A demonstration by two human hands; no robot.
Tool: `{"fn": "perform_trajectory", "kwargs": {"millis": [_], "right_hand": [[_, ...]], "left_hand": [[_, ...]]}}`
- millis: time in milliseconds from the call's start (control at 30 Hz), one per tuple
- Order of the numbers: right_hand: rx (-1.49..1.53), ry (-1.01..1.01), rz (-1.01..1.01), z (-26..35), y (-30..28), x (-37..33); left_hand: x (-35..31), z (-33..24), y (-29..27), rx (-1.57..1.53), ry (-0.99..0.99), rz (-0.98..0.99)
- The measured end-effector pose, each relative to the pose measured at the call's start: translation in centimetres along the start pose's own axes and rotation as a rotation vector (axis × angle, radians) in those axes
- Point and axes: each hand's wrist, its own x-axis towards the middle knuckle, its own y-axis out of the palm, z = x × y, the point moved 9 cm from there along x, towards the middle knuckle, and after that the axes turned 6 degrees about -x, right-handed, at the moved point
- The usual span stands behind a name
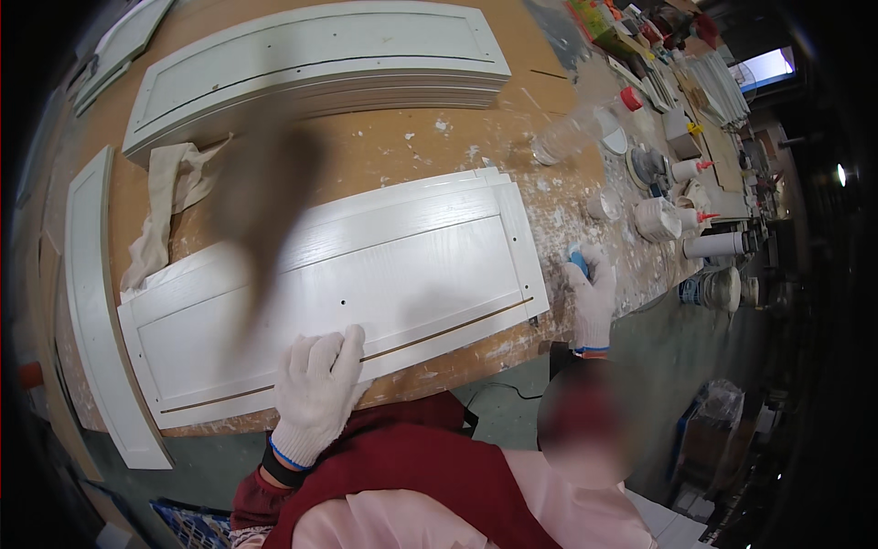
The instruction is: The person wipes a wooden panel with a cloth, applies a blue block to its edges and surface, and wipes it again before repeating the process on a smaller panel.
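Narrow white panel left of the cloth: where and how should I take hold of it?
Best grip on the narrow panel is probably its near end, from the person's side, left hand, thumb above and fingers below. It lies flat, and that end seems to project past the table's edge, so its underside looks reachable.

No readable text in view

No words, numbers or signs can be made out. Toward the right, a pale tub [722, 290] carries a blue, label-like patch [690, 292], too small to read. At the top, a green and yellow box [596, 26] is too small for any print to show. A bright rectangle [765, 69], upper right, shows nothing legible.
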Motion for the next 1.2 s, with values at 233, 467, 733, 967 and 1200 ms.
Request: {"fn": "perform_trajectory", "kwargs": {"millis": [233,467,733,967,1200], "right_hand": [[-0.176,-0.157,0.109,8.3,3.5,1.0],[-0.555,-0.44,0.149,11.9,7.6,0.3],[-0.725,-0.613,0.196,13.7,9.7,-0.2],[-0.756,-0.59,0.237,13.9,10.7,-0.4],[-0.802,-0.657,0.231,13.2,10.3,0.0]], "left_hand": [[0.5,0.2,0.4,-0.056,0.004,0.03],[0.8,0.6,0.9,-0.064,0.037,-0.048],[0.8,0.8,1.0,0.003,0.061,-0.075],[0.7,1.0,0.5,-0.016,0.066,-0.096],[1.0,0.7,0.4,-0.039,0.103,-0.101]]}}
